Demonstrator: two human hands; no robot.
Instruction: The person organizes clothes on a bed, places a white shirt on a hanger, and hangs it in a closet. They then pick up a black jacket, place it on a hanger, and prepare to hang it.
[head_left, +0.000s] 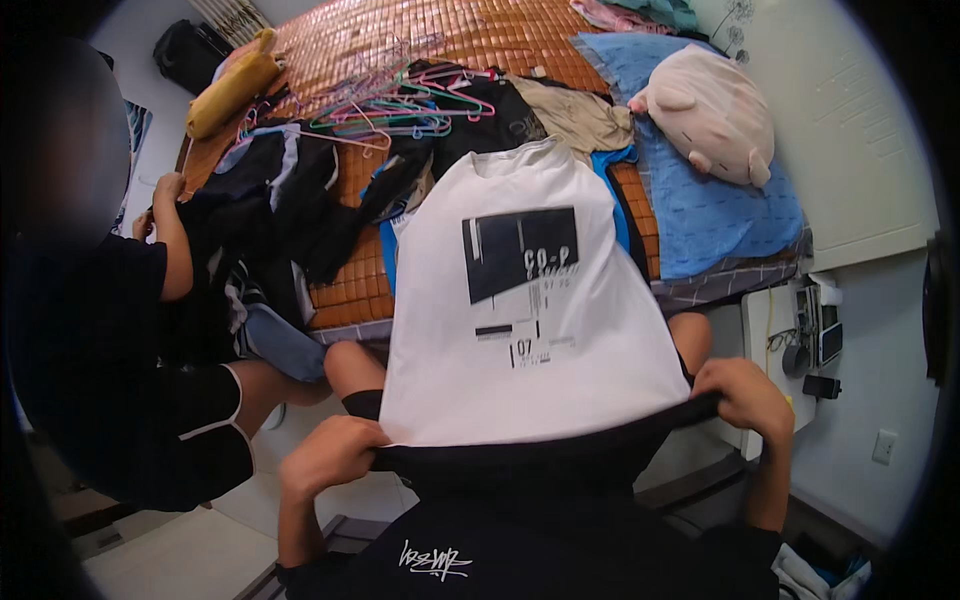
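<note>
A white T-shirt (427, 300) with a black printed front is spread face up before me, its neckline away from me. My left hand (330, 454) pinches at the shirt's near left corner. At the near right corner, my right hand (750, 401) is closed on the edge, slightly blurred. A band of black cloth (540, 454) runs along the hem between both hands. Whether it belongs to my own black top (570, 532) I cannot tell. The shirt's upper part lies over other clothes on the bed, and its lower part spans my knees.
Several plastic hangers (397, 105) lie tangled beyond the shirt on the bed's bamboo mat (495, 30). Dark clothes (255, 180) are heaped at left, beside a seated person (82, 315). A pink pig plush (712, 112) rests on a blue pillow (705, 232). Glasses lie on a white side table (757, 315).
</note>
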